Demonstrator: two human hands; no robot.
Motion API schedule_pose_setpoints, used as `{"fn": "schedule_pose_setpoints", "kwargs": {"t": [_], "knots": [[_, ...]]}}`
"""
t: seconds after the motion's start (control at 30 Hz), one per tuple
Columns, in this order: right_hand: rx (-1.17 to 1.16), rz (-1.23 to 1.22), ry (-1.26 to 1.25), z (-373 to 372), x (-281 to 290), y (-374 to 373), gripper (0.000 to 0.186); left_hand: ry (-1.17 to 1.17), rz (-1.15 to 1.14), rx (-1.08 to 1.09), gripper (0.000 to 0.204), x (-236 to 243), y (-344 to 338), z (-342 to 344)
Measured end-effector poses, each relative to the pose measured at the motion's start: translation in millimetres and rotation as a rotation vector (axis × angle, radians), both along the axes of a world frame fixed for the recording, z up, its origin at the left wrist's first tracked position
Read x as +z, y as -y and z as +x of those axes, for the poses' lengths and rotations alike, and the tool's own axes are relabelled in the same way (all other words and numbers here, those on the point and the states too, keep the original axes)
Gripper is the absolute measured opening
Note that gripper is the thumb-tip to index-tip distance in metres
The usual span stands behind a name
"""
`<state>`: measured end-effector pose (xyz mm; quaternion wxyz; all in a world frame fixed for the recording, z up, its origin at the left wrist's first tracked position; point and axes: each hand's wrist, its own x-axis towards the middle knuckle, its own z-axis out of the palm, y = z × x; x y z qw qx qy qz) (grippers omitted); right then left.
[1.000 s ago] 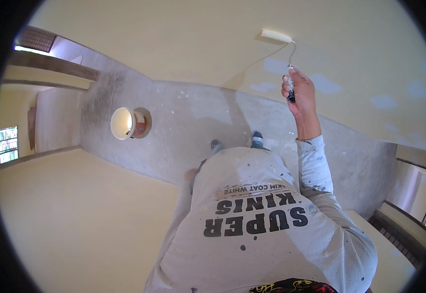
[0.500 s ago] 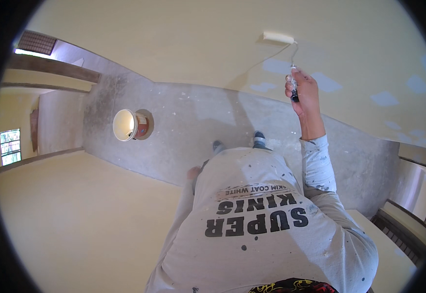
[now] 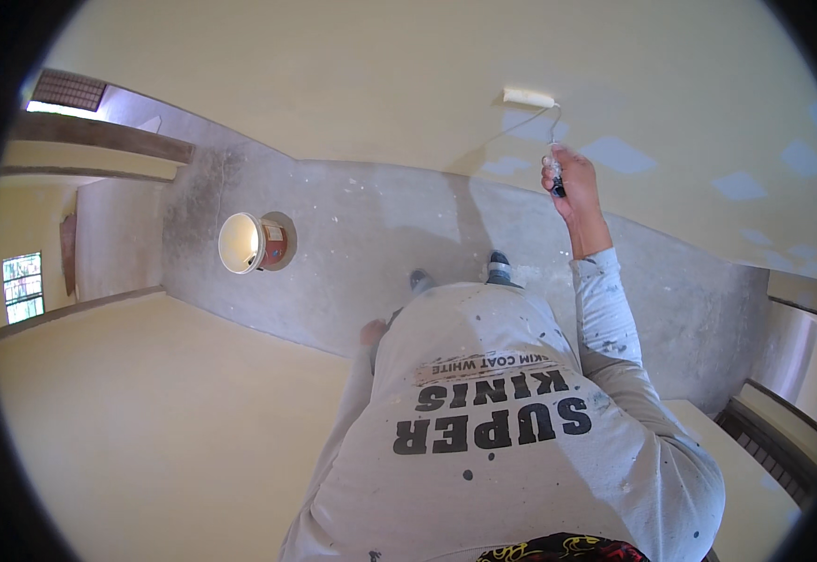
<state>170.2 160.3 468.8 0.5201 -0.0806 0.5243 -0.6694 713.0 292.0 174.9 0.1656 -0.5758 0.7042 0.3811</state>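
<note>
My right hand (image 3: 577, 187) is wrapped round the handle of a paint roller (image 3: 528, 97). The roller's cream sleeve lies against the pale yellow wall (image 3: 352, 84), and its thin wire frame bends down to the grip. Just beside the roller, several bluish-white patches (image 3: 620, 155) show on the wall. My left hand (image 3: 373, 331) hangs low by my side, partly covered by my shirt; its fingers are too hidden to read. On the floor to the left stands a bucket (image 3: 240, 244) with a white rim, a reddish label and something light inside.
Grey concrete floor (image 3: 352, 225), speckled with paint, runs between the wall ahead and another yellow wall (image 3: 184, 393) on the left behind me. My feet (image 3: 499, 267) stand near the wall's base. Windows (image 3: 22, 288) show at the far left and far right; a dark railing (image 3: 764, 440) is at right.
The paint roller, still in my right hand, has moved a little down the wall, toward me. My left hand and the bucket look much the same.
</note>
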Motion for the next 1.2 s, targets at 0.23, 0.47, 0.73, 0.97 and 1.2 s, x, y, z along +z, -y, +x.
{"fn": "schedule_pose_setpoints", "kwargs": {"t": [0.23,0.47,0.73,0.97,1.2], "knots": [[-0.022,-0.06,-0.072,27.3,84.1,-10.1,0.029,-0.128,-0.011,0.133,0.035,-9.1,5.1,12.8],[-0.033,-0.066,-0.108,24.4,92.3,-13.4,0.027,-0.112,-0.05,0.042,0.037,-21.1,12.3,16.7],[0.011,0.025,-0.001,-17.8,7.2,-7.3,0.017,-0.049,-0.131,-0.067,0.035,-10.5,12.6,-3.8],[-0.011,-0.035,-0.056,-11.8,54.8,-24.8,0.02,-0.079,-0.134,-0.063,0.033,-10.6,20.9,-10.4],[-0.031,-0.042,-0.11,-14.8,93.6,-37.9,0.024,-0.073,-0.095,-0.029,0.028,-20.8,13.5,-8.2]]}}
